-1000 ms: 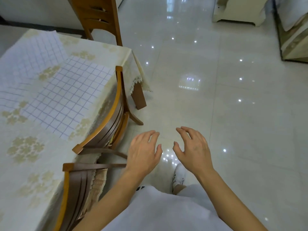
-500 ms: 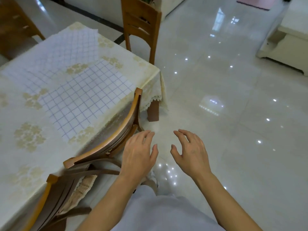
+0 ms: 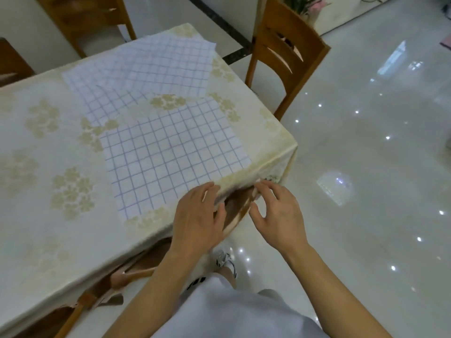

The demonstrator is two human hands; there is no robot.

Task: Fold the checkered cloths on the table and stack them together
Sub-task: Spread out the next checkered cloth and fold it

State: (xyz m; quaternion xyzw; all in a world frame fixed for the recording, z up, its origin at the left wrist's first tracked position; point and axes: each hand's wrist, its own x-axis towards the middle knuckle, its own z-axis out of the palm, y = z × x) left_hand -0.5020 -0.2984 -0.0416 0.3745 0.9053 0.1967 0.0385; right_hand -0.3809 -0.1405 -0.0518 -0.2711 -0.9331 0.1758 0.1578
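The table [image 3: 44, 181] spreads ahead and to the left of both hands, under a cream floral tablecloth. Three checkered cloths lie flat and unfolded on it: the nearest cloth [image 3: 170, 157] just beyond the left hand's fingertips, two overlapping far cloths [image 3: 156, 69] well past it. The left hand [image 3: 197, 220] hovers at the table edge, fingers loosely spread, holding nothing. The right hand [image 3: 278, 215], beside it off the edge, is relaxed and empty too. Folding seems not yet begun; next, likely, each hand pinches a near corner of the nearest cloth.
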